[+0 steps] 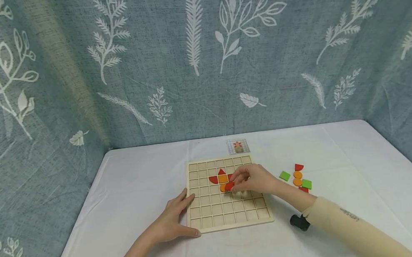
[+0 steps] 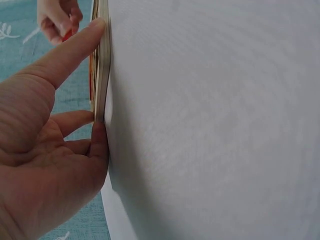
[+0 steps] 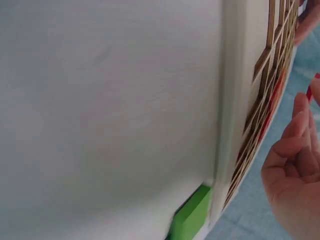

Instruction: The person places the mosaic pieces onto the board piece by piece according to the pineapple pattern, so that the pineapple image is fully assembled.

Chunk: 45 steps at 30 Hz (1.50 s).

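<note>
A wooden grid board (image 1: 207, 212) lies on the white table. My left hand (image 1: 169, 220) rests along its left edge, fingers spread, thumb at the near corner; the left wrist view shows the thumb (image 2: 75, 55) extended against the board's side. Over the grid, my right hand (image 1: 253, 178) pinches a red tile (image 1: 229, 186) with a curved edge, which overlaps an orange rounded tile (image 1: 222, 188). In the cells above sit a red triangle (image 1: 221, 171), an orange square (image 1: 222, 178) and a red curved tile (image 1: 213, 180). The right fingers partly cover another red tile.
Right of the board lie loose tiles: a green square (image 1: 284, 175), a red quarter-round (image 1: 299, 167), orange discs (image 1: 298, 175), another green square (image 1: 306, 184) and a partly covered red one. A small pattern card (image 1: 238, 146) lies behind the board. Patterned curtains (image 1: 168, 57) surround the table.
</note>
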Tool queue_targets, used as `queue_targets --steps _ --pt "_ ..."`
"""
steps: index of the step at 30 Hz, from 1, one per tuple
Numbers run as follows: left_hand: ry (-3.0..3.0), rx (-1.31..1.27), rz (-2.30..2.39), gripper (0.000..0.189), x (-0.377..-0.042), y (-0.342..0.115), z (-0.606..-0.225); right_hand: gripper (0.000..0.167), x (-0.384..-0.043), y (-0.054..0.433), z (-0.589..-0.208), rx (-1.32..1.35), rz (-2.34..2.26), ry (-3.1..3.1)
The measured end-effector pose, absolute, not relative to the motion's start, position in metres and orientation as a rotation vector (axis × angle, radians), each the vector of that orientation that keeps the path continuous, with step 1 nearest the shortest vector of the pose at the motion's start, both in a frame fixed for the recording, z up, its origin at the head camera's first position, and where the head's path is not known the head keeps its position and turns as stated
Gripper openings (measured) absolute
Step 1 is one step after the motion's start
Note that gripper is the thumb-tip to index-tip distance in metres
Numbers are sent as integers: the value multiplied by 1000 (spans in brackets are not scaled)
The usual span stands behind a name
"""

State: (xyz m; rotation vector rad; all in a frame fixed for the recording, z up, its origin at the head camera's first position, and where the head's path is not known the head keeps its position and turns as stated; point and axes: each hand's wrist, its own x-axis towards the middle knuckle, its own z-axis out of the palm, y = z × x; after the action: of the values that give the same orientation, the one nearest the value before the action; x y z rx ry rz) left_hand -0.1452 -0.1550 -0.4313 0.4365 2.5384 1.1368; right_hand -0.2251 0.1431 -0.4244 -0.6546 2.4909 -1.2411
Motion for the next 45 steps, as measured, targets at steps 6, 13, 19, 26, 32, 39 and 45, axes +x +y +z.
queue_targets --steps 6,13,19,26,32,39,45 --pt "2539 452 1137 102 -145 -156 -431 20 -234 117 -425 -732 -1180 2507" --pt "2536 471 1134 102 -145 -157 -431 19 -238 98 -422 -815 -1040 2546" --pt "2532 475 1133 102 -146 -157 -431 19 -234 95 -417 -893 -980 2577" --pt "2536 463 1135 102 -146 -158 -432 16 -232 94 -414 -931 -954 2606" --pt "2532 462 1138 102 -145 -158 -433 14 -230 94 -417 -947 -925 2633" --pt "2534 446 1140 102 -145 -157 -432 7 -230 95 -420 -1018 -877 2698" --pt "2532 437 1140 103 -146 -156 -433 11 -228 97 -421 -1048 -860 2739"
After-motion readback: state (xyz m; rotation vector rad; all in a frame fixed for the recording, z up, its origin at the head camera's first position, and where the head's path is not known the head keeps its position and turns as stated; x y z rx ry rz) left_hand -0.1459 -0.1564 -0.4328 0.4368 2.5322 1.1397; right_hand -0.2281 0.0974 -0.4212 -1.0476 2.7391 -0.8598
